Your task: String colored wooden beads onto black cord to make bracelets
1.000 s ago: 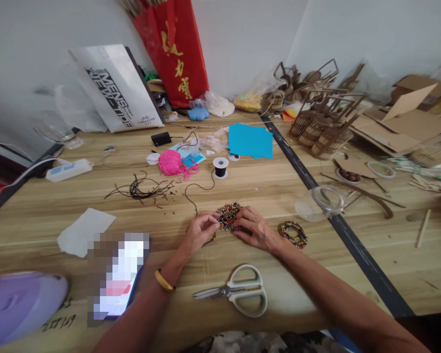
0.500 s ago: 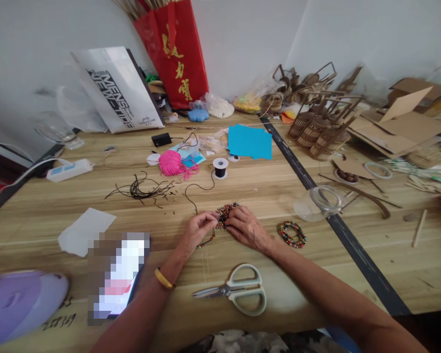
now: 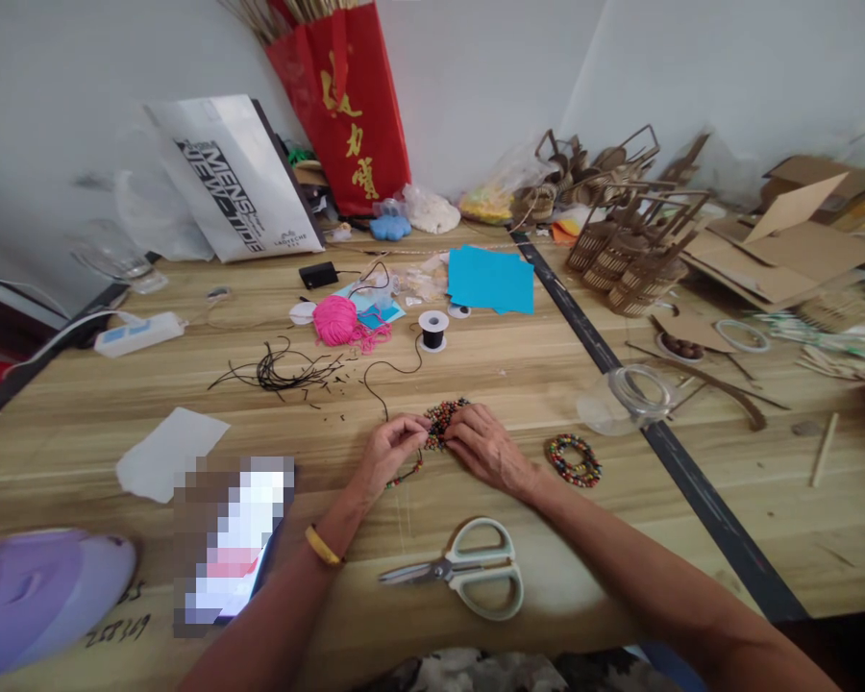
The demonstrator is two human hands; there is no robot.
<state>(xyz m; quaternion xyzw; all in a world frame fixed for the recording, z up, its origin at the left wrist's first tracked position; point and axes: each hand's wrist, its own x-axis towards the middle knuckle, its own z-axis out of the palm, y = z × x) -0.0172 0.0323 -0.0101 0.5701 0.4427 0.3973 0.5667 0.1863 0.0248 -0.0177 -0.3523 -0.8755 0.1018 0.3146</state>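
Note:
Multicoloured small beads (image 3: 445,415) lie in a pile on the wooden table between my two hands. My left hand (image 3: 390,454) is closed in a pinch at the pile's left side. From it a black cord strung with beads (image 3: 408,473) curves down, and fine pale threads trail below. Curled over the right side of the pile, my right hand (image 3: 486,444) has its fingers pressed together; whatever is at the fingertips is too small to make out. Black cord runs from the spool (image 3: 433,332) to my left hand. A coiled beaded strand (image 3: 575,460) lies to the right.
Scissors (image 3: 461,569) lie near me, beside a phone (image 3: 237,543) and white paper (image 3: 171,454). Beyond are cut black cords (image 3: 281,370), pink yarn (image 3: 335,320) and blue sheets (image 3: 490,280). A clear jar (image 3: 638,394) and small woven baskets (image 3: 624,255) stand right.
The view has shifted very slightly. Both hands stay in almost the same place at the bead pile.

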